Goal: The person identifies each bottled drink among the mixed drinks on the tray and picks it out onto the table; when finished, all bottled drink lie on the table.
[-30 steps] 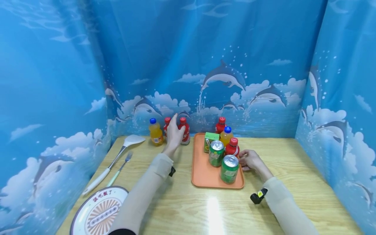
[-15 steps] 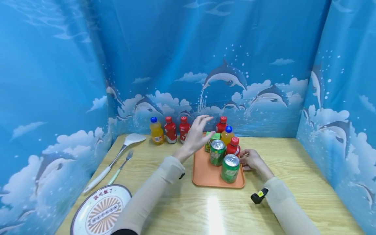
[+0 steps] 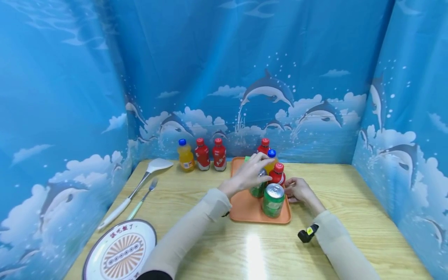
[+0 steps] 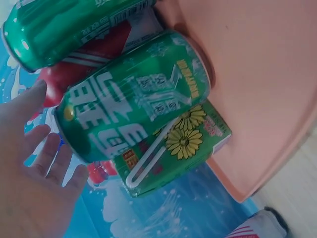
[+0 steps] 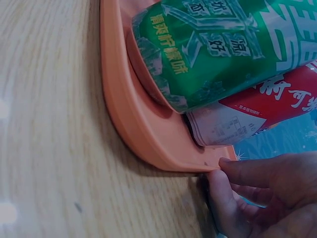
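Note:
My left hand [image 3: 250, 173] is above the orange tray [image 3: 241, 212], fingers loosely spread and holding nothing. It hovers over the rear green can [image 4: 138, 99], close to a red-capped bottle [image 3: 278, 177]. A second green can [image 3: 273, 202] stands at the tray's front right. Behind the rear can is a green drink carton [image 4: 183, 141], mostly hidden by my hand in the head view. A blue-capped orange juice bottle [image 3: 270, 166] is partly covered too. My right hand [image 3: 299, 190] pinches the tray's right rim between thumb and fingers, plainly visible in the right wrist view.
Left of the tray stand two red bottles [image 3: 219, 155] and an orange juice bottle [image 3: 186, 157]. Another red bottle [image 3: 263, 146] is at the back. A white turner [image 3: 140, 182], a fork [image 3: 143, 198] and a plate [image 3: 120, 251] lie at left. A dolphin-print curtain [image 3: 224, 77] encloses the table.
My left hand has moved right, from beside the two red bottles to above the cans on the tray. My right hand stays at the tray's rim.

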The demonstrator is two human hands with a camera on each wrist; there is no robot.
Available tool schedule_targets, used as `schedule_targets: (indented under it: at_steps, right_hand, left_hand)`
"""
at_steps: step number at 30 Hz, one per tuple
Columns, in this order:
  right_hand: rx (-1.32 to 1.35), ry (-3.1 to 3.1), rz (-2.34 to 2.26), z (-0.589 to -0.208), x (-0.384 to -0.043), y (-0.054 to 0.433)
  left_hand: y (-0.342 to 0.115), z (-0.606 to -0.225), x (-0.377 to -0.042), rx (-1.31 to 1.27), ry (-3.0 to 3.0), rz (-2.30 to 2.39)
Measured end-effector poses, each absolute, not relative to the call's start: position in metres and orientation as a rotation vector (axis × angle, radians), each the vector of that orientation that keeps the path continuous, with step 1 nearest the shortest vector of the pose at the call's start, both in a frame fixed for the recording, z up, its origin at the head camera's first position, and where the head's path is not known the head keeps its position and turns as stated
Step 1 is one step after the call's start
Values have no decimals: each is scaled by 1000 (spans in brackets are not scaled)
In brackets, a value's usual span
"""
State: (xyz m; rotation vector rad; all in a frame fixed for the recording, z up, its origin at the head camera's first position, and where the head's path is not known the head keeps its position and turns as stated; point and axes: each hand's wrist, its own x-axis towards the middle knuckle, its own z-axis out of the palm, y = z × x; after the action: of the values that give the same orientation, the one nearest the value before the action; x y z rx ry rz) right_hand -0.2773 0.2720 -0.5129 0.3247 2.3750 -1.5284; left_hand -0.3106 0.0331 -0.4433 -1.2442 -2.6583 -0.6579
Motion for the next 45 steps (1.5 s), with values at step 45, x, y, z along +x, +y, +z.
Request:
schedule_targets:
  at_steps: [45]
  right_hand:
    - [303, 2363, -1582, -516, -277, 273]
  left_hand:
    - [45, -457, -327, -1293, -2531, -460]
